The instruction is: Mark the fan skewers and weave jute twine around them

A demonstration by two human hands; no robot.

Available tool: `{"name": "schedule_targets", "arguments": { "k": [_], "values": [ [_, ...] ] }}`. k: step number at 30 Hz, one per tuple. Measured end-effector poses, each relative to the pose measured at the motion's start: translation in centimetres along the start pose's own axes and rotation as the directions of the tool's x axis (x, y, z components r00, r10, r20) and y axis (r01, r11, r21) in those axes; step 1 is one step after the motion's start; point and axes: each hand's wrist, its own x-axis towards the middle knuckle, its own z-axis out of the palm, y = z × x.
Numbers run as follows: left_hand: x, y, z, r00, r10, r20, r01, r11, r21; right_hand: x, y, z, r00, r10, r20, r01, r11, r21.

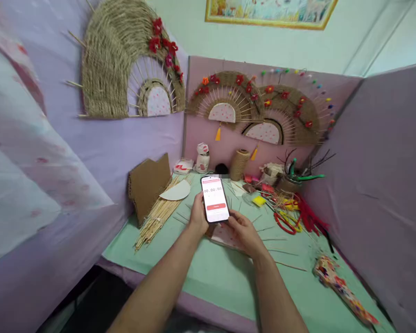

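A smartphone [215, 200] with a lit white screen is held up over the table; it shows a timer at zeros and a red button. My left hand [198, 216] grips its left edge, fingers wrapped behind it. On the lower right corner, my right hand [244, 231] closes with thumb and fingers. Below the phone lies a half-round fan frame [225, 235] with a pink-spotted centre, thin sticks fanning out from it. The phone and hands hide part of that frame.
On the green table [208, 282], a bundle of sticks [159, 215] and folded cardboard [149, 185] lie left. A twine spool [240, 165] stands behind. Red-handled scissors [284, 223] and red yarn [308, 215] are right, near a colourful wrapped bundle [343, 289]. Woven fans [107, 60] hang on the partitions.
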Motion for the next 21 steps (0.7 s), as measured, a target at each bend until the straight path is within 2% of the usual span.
{"name": "schedule_targets", "arguments": {
  "k": [7,21],
  "values": [
    [-0.14,0.02,-0.07,0.999,0.022,0.029,-0.022,1.000,-0.008,-0.06,-0.35,0.40,1.000,0.009,-0.001,-0.009,0.999,0.040],
    [0.10,-0.11,-0.36,0.999,0.047,0.018,-0.046,0.999,-0.022,-0.19,-0.59,0.66,1.000,0.008,0.010,-0.008,0.999,0.041]
  ]
}}
